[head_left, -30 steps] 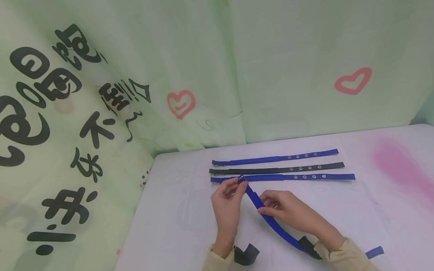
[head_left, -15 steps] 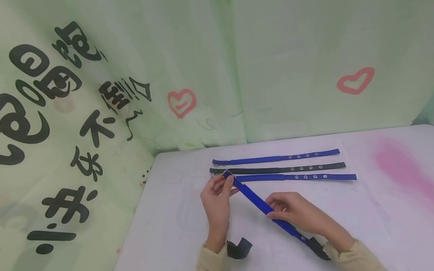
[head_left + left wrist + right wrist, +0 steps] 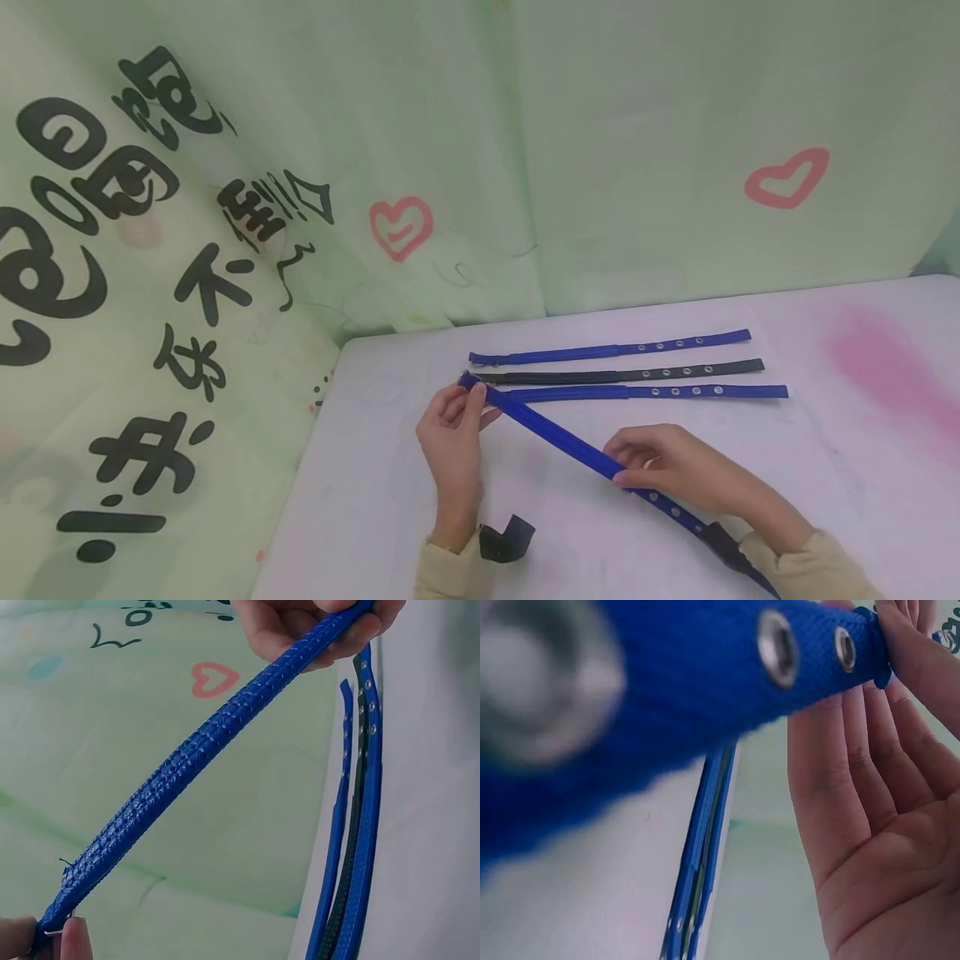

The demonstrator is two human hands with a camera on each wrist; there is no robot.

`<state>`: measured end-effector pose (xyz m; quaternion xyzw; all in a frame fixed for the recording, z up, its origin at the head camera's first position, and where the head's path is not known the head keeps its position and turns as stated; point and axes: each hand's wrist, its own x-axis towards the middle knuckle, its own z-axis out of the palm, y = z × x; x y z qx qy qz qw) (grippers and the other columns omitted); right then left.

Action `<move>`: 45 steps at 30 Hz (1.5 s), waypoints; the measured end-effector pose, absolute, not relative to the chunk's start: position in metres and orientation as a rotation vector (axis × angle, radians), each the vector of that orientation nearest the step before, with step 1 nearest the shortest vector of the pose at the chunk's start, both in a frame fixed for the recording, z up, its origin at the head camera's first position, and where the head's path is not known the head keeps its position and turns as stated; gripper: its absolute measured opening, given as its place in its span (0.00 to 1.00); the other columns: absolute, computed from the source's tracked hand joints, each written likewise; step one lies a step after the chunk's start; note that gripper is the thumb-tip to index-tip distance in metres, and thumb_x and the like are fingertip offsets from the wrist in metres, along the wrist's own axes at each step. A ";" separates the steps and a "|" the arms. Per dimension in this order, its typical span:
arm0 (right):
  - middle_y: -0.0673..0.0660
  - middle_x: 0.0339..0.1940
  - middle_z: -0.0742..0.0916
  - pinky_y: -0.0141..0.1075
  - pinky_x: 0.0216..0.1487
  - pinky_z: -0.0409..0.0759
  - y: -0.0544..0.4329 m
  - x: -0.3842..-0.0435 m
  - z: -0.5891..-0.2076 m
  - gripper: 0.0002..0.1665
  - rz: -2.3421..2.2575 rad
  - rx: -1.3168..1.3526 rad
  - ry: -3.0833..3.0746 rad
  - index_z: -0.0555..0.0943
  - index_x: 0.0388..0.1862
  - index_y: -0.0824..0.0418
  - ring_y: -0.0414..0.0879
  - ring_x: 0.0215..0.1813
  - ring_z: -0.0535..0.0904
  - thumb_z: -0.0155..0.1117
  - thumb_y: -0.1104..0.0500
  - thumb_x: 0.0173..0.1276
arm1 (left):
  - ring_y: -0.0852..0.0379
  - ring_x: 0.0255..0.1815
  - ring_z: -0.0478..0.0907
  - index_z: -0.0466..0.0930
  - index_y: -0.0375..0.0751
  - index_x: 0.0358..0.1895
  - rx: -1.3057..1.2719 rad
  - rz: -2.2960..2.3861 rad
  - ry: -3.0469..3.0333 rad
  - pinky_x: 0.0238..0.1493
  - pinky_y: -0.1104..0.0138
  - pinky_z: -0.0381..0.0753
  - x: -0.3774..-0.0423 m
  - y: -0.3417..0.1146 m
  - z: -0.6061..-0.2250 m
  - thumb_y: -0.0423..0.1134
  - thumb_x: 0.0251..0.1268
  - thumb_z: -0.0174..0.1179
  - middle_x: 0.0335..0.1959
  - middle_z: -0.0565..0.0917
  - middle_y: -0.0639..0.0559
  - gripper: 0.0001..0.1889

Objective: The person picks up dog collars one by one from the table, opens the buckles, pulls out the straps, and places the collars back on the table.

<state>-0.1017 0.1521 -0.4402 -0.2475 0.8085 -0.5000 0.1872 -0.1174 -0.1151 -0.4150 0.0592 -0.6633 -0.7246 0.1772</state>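
A blue collar (image 3: 555, 435) with metal eyelets is stretched diagonally between the two hands over the table. At its buckle end, the left hand (image 3: 453, 429) pinches it between thumb and fingers; a bit of metal shows by the fingertips (image 3: 76, 941) in the left wrist view. The right hand (image 3: 675, 467) pinches the strap where the padded part meets the eyelets (image 3: 778, 648). Past the right hand, the eyelet end runs down beside the sleeve. Behind lie a far blue collar (image 3: 562, 354), a dark collar (image 3: 585, 377) and a near blue collar (image 3: 600, 392), roughly parallel.
The white table (image 3: 360, 483) has a pink patch at the right. A green curtain (image 3: 637, 208) with hearts and black writing hangs behind and to the left. Black bands (image 3: 507, 540) show at both wrists.
The left hand has moved left with the buckle end, and the right hand slid right along the strap toward the eyelets. The collar is now pulled straighter. The three lying collars stayed put.
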 end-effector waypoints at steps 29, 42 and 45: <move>0.49 0.34 0.89 0.29 0.35 0.84 0.214 -0.101 -0.452 0.13 -1.448 -0.785 2.404 0.85 0.48 0.66 0.40 0.31 0.83 0.68 0.62 0.67 | 0.51 0.37 0.89 0.82 0.31 0.48 0.426 -2.033 -1.838 0.40 0.62 0.88 -0.123 -0.146 -0.422 0.36 0.62 0.68 0.40 0.88 0.39 0.15; 0.50 0.35 0.89 0.29 0.32 0.82 0.240 -0.101 -0.450 0.15 -1.341 -0.587 2.427 0.86 0.48 0.64 0.40 0.30 0.82 0.69 0.56 0.67 | 0.52 0.36 0.89 0.81 0.29 0.49 0.435 -2.014 -1.845 0.39 0.63 0.88 -0.124 -0.158 -0.424 0.35 0.63 0.68 0.40 0.88 0.39 0.15; 0.50 0.35 0.89 0.31 0.32 0.83 0.245 -0.102 -0.450 0.15 -1.343 -0.573 2.433 0.86 0.48 0.64 0.40 0.30 0.82 0.69 0.57 0.67 | 0.52 0.36 0.89 0.80 0.27 0.50 0.444 -2.025 -1.853 0.39 0.63 0.88 -0.124 -0.161 -0.427 0.34 0.64 0.67 0.41 0.88 0.38 0.16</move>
